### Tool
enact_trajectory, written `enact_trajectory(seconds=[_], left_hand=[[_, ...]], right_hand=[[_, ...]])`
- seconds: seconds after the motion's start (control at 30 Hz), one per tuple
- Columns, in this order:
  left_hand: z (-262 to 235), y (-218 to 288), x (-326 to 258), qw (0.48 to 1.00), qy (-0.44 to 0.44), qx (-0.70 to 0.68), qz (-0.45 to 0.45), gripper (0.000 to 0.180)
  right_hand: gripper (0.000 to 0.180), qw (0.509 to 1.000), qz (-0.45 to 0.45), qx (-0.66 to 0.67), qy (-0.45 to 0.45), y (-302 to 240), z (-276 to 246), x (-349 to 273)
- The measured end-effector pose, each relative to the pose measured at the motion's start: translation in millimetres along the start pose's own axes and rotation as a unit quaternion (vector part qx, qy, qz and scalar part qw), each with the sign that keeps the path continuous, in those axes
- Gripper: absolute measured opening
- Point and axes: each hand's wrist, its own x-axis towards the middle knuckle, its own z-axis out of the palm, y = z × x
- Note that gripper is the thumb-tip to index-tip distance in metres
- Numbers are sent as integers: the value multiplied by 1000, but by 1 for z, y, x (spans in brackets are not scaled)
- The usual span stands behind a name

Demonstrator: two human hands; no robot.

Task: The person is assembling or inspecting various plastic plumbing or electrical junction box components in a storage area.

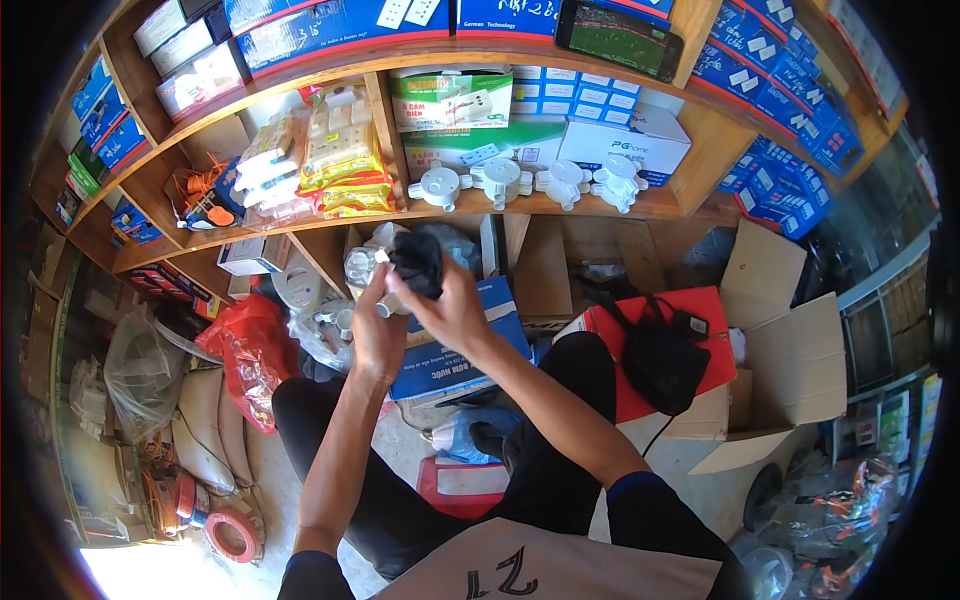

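- The left hand (376, 325) is closed on a white fitting (396, 304), its fingertips near the top of the piece.
- The right hand (458, 312) grips a bunched black cloth (416, 262), thumb and fingers wrapped about its lower part; neither hand is free.
- The key relation, as I judge it, is cloth to fitting: the cloth lies just beyond the fitting and to its right, overlapping it from this view. They seem to touch, though the fingers hide the contact.
- The fitting's long axis cannot be told, as fingers and cloth cover much of it. The cloth bunches taller than it is wide, pointing away from the body.
- The left hand is nearer the fitting, the right nearer the cloth; the two hands almost meet.
- Just beyond the left hand, more white parts (362, 268) lie heaped in a lower compartment.
- Under the forearms, between the knees, sits a blue box (440, 365).
- Farther out, beyond the cloth and to its right, four junction boxes (501, 182) stand in a row along the shelf (470, 212).
- Well to the right, a black bag (665, 360) rests on a red box (610, 375).
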Motion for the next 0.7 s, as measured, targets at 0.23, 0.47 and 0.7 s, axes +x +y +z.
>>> enact_trajectory(seconds=[0.23,0.47,0.7], left_hand=[[-21,22,10,959,-1,-270,-88,36],[-12,-26,-2,1000,26,-12,0,42],[-8,8,7,961,-14,-269,-61,36]], right_hand=[[54,984,-165,-44,-57,-3,28,-14],[30,990,-53,-20,127,10,19,18],[53,993,-106,-38,-26,9,21,-12]])
